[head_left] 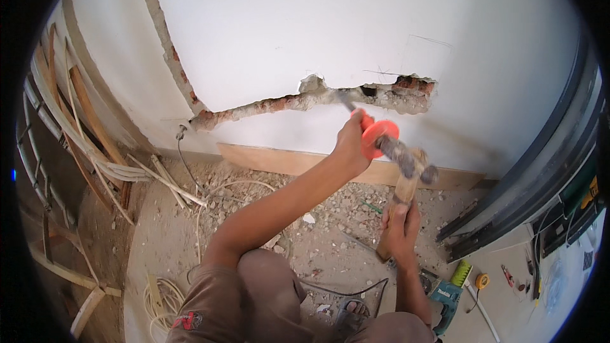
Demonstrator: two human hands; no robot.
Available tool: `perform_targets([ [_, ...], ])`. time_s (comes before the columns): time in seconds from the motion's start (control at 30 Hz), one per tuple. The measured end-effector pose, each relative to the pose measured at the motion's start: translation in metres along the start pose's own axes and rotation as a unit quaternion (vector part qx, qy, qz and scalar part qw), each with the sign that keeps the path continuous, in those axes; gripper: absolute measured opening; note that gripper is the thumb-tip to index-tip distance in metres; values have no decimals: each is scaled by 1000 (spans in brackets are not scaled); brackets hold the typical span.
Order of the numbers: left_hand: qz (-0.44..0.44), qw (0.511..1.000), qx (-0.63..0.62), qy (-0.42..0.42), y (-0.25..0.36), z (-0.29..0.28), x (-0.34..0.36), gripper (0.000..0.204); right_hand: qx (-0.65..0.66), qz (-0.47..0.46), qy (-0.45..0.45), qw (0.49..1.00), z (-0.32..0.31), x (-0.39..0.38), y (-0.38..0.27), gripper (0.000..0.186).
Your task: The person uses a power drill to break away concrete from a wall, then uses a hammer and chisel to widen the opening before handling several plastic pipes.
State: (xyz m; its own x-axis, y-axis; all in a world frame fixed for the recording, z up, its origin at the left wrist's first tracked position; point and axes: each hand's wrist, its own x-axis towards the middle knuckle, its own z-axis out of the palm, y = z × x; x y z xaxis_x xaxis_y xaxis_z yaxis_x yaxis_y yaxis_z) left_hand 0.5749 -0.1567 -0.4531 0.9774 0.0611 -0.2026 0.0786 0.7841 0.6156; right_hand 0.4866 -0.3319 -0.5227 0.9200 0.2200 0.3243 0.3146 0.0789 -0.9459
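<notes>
My left hand (pixel 350 144) is wrapped round a chisel (pixel 379 138) with a red-orange hand guard. Its blurred blade tip reaches the rough channel (pixel 273 107) cut into the white wall, where grey mortar and red brick show. My right hand (pixel 400 232) grips the wooden handle of a hammer (pixel 406 190). The hammer's head is at the chisel's struck end, just beyond the guard; motion blur hides whether the two touch.
Rubble (pixel 311 216) covers the floor below a wooden skirting board (pixel 267 157). A teal power tool (pixel 445 298), a green brush (pixel 462 273) and a tape measure (pixel 482 281) lie at lower right. Coiled cable (pixel 162 302) and wood strips (pixel 95 117) are at left, dark frames (pixel 515 178) at right.
</notes>
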Motion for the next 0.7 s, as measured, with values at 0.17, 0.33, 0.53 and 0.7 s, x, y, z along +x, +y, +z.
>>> perform_targets([
  [0.17,-25,986,-114,-123,7,-39,-21,18,55,-41,10,998,4,-34,24,44],
  [0.33,-22,999,-32,-23,26,-39,-35,21,139,-30,1,990,8,-44,29,43],
  [0.53,-34,991,-44,-124,30,-44,-17,16,118,-116,3,986,8,-48,22,47],
  [0.7,-17,991,-60,-117,29,-34,-16,13,-250,-165,-26,954,15,-1,36,23],
])
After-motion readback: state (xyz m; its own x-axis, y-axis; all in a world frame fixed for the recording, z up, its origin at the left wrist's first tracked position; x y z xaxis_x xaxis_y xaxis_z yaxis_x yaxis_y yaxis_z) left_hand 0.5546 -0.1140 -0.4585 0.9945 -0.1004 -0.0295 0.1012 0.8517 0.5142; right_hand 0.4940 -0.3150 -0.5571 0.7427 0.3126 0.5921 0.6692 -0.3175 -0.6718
